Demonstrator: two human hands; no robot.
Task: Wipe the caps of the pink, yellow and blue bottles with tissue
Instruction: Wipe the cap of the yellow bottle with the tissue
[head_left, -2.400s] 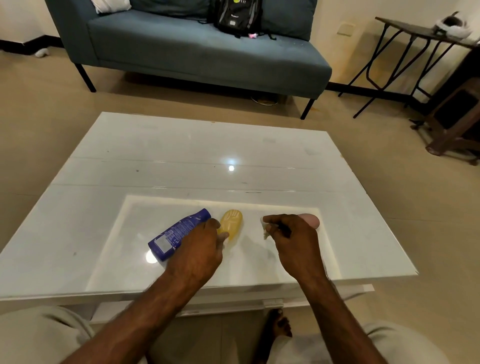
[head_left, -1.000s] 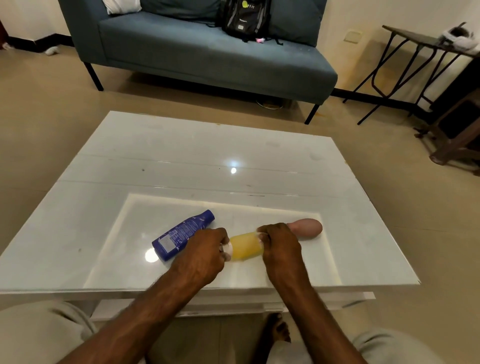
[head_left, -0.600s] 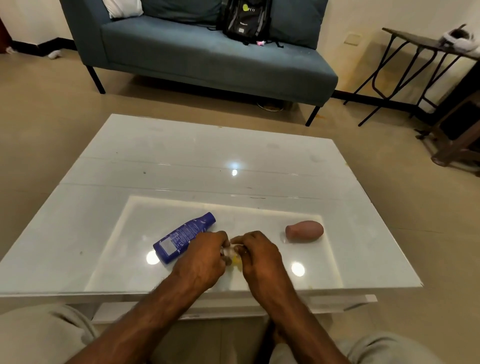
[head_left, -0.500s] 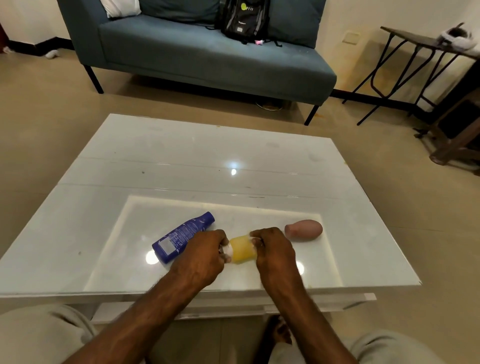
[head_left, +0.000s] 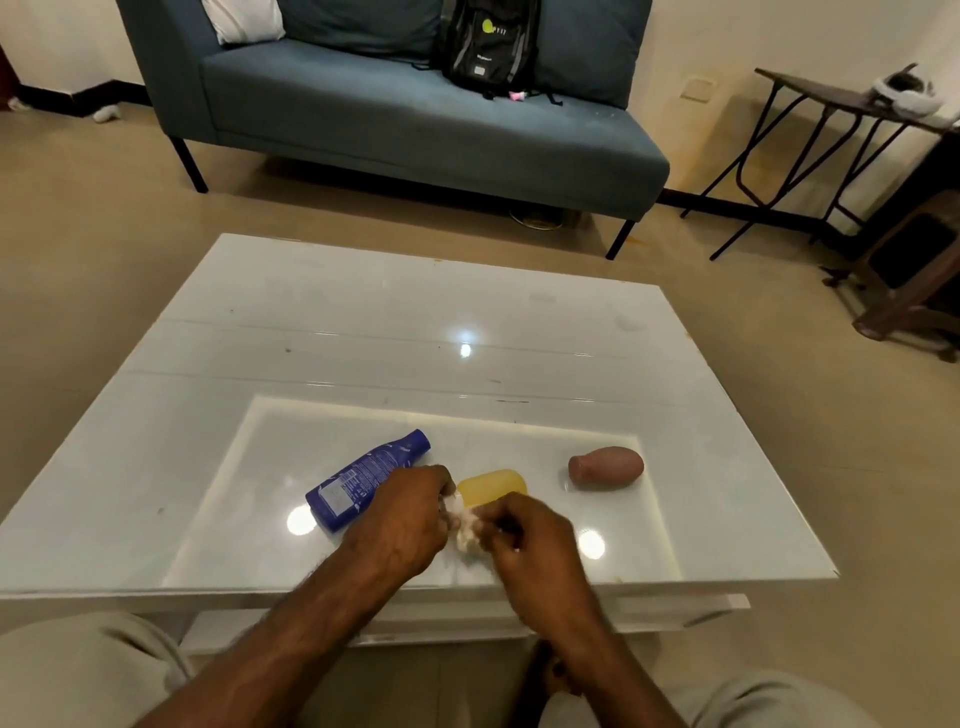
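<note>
The yellow bottle (head_left: 493, 486) lies on the white glass table (head_left: 395, 332), its cap end hidden between my hands. My left hand (head_left: 400, 519) is closed around that end of the bottle. Beside it, my right hand (head_left: 530, 545) pinches a crumpled white tissue (head_left: 467, 527) against the cap end. The blue bottle (head_left: 363, 480) lies on its side just left of my left hand, cap pointing away to the right. Apart to the right, the pink bottle (head_left: 605, 467) lies on its side with its cap toward the yellow one.
A blue sofa (head_left: 415, 119) with a black backpack (head_left: 488, 47) stands beyond the table. A dark folding side table (head_left: 831, 135) and wooden furniture (head_left: 914, 280) are at the right. My knees are below the table's near edge.
My right hand has slid off the yellow bottle's body toward me and the cap end, and the tissue now shows between my hands. More of the yellow body is uncovered. The blue and pink bottles have not moved.
</note>
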